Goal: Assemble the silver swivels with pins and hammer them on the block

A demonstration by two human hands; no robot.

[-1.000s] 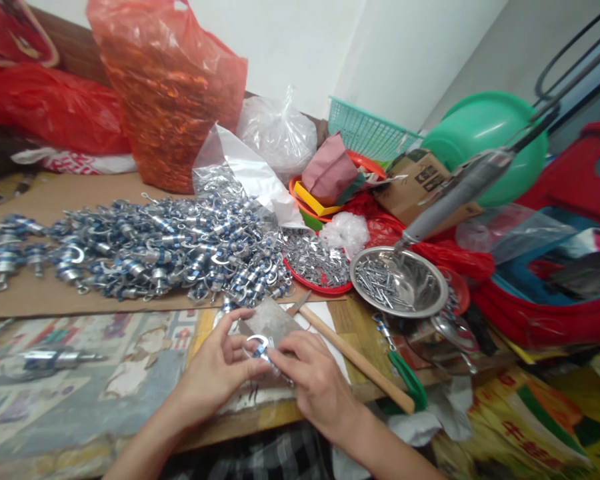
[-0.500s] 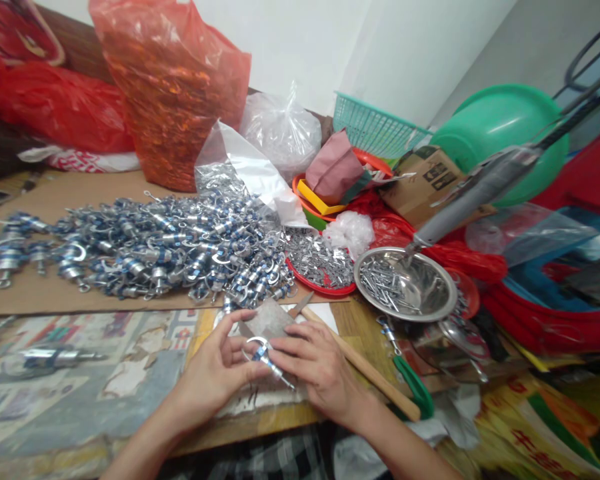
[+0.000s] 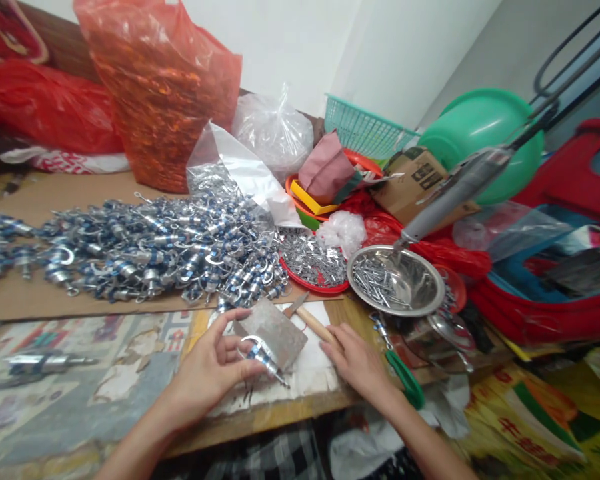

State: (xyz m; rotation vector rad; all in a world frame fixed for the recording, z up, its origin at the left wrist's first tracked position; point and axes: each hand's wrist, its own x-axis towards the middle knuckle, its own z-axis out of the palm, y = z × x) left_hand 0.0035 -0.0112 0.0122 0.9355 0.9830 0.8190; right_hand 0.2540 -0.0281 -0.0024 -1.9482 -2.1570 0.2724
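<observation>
My left hand pinches a small silver metal hook fitting with a blue band between thumb and fingers. The fitting is tilted, its thin end pointing down and right. Just behind it is a flat grey metal block, with the left fingertips at its left edge. My right hand is closed around the wooden handle of a hammer, whose narrow metal head lies beyond the block. The hand hides the handle's lower end. A large pile of similar hook fittings spreads over cardboard behind my hands.
A red tray of small metal parts and a steel bowl of metal pins stand behind the hammer. Green-handled pliers lie at the right. A single fitting lies on the left. Plastic bags and a green basin fill the back.
My right hand has left the fitting and moved right onto the hammer handle. My left hand still holds the fitting by the block. The view has shifted slightly.
</observation>
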